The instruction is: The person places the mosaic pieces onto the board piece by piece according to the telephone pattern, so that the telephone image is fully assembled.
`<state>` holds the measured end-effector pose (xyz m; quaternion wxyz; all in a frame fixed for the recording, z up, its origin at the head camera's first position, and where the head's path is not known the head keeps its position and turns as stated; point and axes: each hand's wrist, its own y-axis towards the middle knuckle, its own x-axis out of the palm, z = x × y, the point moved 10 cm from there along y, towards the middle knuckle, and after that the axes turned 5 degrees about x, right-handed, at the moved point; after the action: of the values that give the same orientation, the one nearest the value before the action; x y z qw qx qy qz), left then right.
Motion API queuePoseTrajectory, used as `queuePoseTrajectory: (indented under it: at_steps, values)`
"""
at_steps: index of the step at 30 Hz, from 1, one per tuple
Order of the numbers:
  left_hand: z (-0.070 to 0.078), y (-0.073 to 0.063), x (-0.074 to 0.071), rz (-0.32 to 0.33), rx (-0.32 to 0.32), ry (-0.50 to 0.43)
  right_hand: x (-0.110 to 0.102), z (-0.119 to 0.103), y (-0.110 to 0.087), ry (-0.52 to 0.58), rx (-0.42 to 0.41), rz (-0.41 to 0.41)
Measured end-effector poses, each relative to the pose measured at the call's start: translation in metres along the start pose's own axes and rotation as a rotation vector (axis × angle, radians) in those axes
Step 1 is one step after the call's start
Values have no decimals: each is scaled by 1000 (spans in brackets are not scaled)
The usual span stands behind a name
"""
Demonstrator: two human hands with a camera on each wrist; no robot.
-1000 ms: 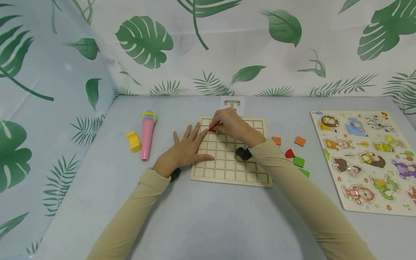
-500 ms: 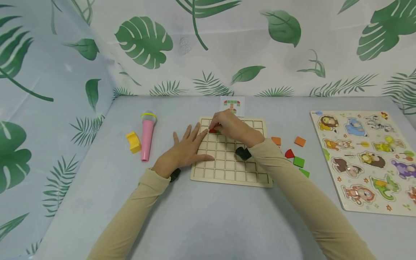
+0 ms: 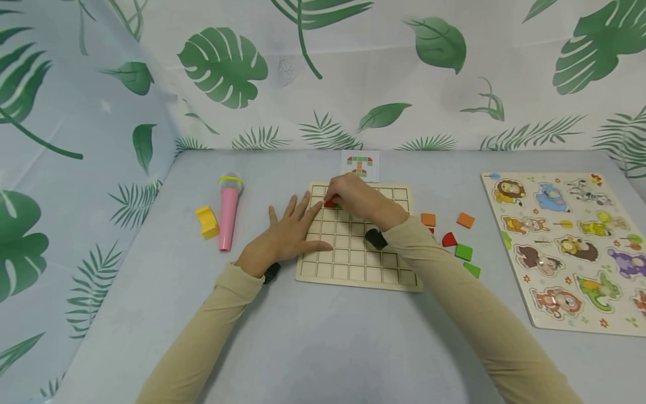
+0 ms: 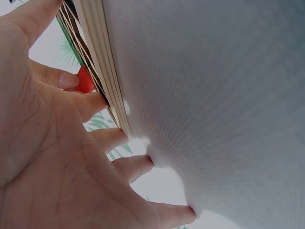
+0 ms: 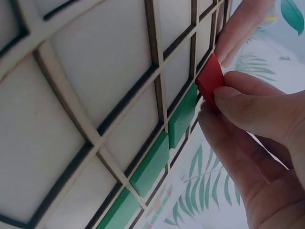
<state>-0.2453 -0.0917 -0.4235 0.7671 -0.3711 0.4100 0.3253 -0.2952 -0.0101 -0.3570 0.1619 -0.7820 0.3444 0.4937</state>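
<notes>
In the head view my left hand lies spread at the left side of a wooden grid board, its index fingertip and thumb on the board. In the left wrist view, the other fingertips touch the table beyond the board's edge. My right hand pinches a red piece with a curved side in the head view, at a cell near the board's far left corner. The right wrist view has the red piece slightly tilted at the end of a row of green squares set in the grid. My right hand hides most of that row from above.
Behind the board lies a pattern card. Loose orange, red and green squares lie right of the board, the red one rounded. An animal puzzle lies far right. A pink toy microphone and yellow block lie left.
My right hand has shifted very slightly, and more of the red piece's top shows at the cell. The left hand has stayed in place.
</notes>
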Motion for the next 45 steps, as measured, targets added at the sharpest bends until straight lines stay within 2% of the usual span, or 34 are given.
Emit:
queuePoseTrajectory:
  at_steps: [12, 23, 26, 29, 34, 39, 45]
  values:
    - [1, 1, -1, 10, 7, -4, 0, -2, 0, -35, -19, 1]
    - [4, 2, -1, 3, -2, 8, 1, 0, -3, -77, 30, -6]
    - [5, 1, -1, 0, 0, 9, 2, 1, -6, -74, 44, -7]
    - [5, 0, 0, -1, 6, 10, 3, 3, -10, -41, 23, 3]
    - [4, -1, 2, 0, 7, 9, -7, 7, -26, 23, 6, 25]
    - [3, 0, 2, 5, 2, 12, -33, 13, -53, 62, 64, 31]
    - [2, 0, 0, 21, 7, 18, -60, 25, -92, 28, 127, -4]
